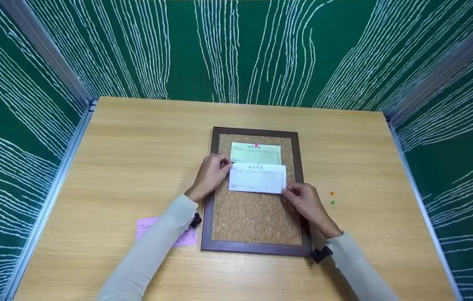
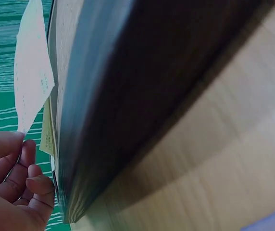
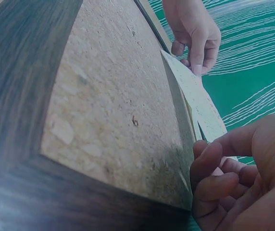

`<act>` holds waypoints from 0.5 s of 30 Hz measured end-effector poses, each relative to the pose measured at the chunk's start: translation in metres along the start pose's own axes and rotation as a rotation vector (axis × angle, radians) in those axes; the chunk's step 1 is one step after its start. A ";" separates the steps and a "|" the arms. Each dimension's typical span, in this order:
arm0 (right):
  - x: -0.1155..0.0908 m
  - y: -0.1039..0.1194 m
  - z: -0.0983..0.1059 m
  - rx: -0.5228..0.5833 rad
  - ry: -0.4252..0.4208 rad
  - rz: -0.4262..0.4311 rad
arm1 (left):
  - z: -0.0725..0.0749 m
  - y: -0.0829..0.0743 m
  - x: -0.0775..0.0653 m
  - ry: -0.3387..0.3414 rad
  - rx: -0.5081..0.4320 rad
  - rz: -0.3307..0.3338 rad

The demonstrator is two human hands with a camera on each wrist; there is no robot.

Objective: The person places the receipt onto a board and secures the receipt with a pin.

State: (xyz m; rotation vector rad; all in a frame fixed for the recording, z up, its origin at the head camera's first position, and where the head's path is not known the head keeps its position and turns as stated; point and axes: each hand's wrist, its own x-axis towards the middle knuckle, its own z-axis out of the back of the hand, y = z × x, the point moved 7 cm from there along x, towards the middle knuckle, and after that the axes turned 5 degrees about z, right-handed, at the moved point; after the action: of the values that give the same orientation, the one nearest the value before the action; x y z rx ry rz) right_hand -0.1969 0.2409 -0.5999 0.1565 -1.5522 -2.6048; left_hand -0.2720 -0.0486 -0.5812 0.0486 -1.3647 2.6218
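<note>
A white printed paper slip (image 1: 257, 179) spans the gap between both hands, over the cork board (image 1: 257, 221) with its dark wooden frame. My left hand (image 1: 212, 173) pinches the slip's upper left corner between thumb and forefinger. At the lower right corner, my right hand (image 1: 305, 202) pinches it the same way. In the left wrist view the slip (image 2: 31, 67) stands off the cork at a tilt. Just above it on the board lies a pale green slip (image 1: 257, 153), held by a pink push pin (image 1: 256, 145) at its top edge; the white slip overlaps its lower edge.
A purple paper slip (image 1: 186, 238) lies on the wooden table (image 1: 144, 142) left of the board, partly hidden by the left forearm. To the right sit a small orange pin (image 1: 331, 193) and a green pin (image 1: 332, 202). Green panels with white lines (image 1: 245, 50) enclose the table.
</note>
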 end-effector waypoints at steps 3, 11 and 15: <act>0.001 -0.002 0.000 -0.007 0.003 -0.004 | 0.000 0.000 0.001 -0.009 0.020 -0.005; 0.004 -0.005 0.000 -0.012 0.001 -0.031 | 0.003 0.003 0.004 -0.040 0.037 -0.012; 0.004 -0.007 0.000 -0.003 0.011 -0.051 | 0.002 0.007 0.006 -0.017 -0.009 -0.020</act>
State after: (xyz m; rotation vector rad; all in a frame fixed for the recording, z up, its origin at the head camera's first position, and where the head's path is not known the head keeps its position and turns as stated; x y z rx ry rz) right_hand -0.2012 0.2437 -0.6060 0.2123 -1.5616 -2.6400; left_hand -0.2792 -0.0531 -0.5849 0.0825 -1.3743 2.6045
